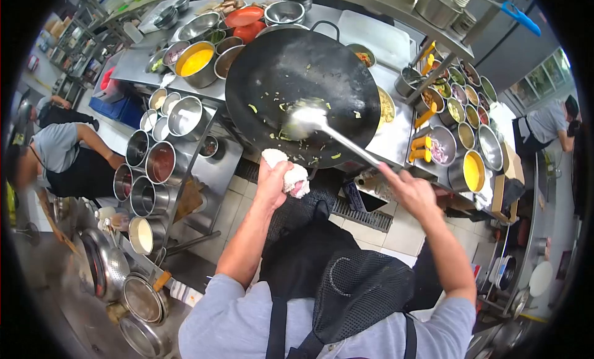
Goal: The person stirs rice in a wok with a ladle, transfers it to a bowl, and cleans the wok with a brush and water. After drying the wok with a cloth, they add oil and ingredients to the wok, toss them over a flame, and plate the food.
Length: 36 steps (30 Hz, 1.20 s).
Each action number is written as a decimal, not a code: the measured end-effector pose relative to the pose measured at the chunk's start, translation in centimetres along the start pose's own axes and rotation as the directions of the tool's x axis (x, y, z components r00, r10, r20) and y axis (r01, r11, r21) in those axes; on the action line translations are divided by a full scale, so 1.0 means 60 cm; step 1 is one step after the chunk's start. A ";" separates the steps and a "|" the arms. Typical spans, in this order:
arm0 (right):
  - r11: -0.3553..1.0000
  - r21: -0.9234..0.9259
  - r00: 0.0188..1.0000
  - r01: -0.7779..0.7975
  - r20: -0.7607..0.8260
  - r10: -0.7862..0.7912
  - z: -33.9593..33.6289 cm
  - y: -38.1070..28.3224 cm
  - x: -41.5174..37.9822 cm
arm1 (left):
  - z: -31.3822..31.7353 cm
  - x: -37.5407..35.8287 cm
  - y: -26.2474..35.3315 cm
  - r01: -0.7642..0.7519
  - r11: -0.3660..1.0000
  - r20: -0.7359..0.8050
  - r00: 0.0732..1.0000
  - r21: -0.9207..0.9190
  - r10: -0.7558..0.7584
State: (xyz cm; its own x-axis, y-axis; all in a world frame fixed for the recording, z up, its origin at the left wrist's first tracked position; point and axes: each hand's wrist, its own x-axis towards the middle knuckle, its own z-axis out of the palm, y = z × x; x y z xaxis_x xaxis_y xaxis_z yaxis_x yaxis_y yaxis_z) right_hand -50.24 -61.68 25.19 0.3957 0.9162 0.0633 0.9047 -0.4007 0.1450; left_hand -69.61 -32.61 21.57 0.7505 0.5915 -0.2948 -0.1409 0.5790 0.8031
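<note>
A big black wok [291, 65] is tilted, its inside facing me, with bits of green and pale food [288, 135] scattered over its lower part. My left hand [270, 184] is closed around a bunched white cloth [295, 179] at the wok's near rim; whether a wok handle lies inside the cloth is hidden. My right hand [413, 195] grips the end of a long-handled metal ladle [349, 144]. The ladle's head is inside the wok over the food, smeared by motion.
Pots, including one of yellow liquid [197, 61], stand left of the wok. Ingredient bowls and another yellow-filled pot [474, 171] crowd the right. A metal shelf [396, 19] overhangs the back right. Co-workers stand at far left [62, 152] and far right [547, 127].
</note>
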 end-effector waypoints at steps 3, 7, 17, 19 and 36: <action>0.997 -0.063 0.995 0.043 -0.083 -0.048 -0.011 0.100 -0.008 | 0.042 -0.005 0.018 -0.039 0.999 -0.083 0.996 0.017 0.040; 0.996 0.086 0.987 0.040 -0.156 -0.026 0.000 0.097 0.117 | 0.067 -0.002 0.010 -0.087 0.996 -0.059 0.994 0.034 0.088; 0.999 0.013 0.996 0.051 -0.076 -0.050 0.065 0.240 0.049 | 0.083 0.036 -0.012 -0.227 0.974 -0.193 0.955 0.021 0.226; 0.999 -0.054 0.997 0.010 -0.080 -0.015 0.026 0.268 0.011 | 0.065 0.056 -0.030 -0.262 0.965 -0.211 0.942 0.031 0.263; 0.973 0.213 0.969 0.086 -0.244 -0.032 0.064 0.175 0.303 | 0.086 0.024 -0.034 -0.278 0.957 -0.330 0.898 0.088 0.291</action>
State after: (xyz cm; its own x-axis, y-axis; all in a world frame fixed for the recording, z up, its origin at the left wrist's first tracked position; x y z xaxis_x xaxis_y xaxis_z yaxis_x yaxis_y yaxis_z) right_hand -32.92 -49.27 24.07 0.3155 0.9009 0.2980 0.9483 -0.3110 -0.0638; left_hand -64.93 -35.84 22.19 0.4203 0.8847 -0.2016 -0.2867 0.3403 0.8955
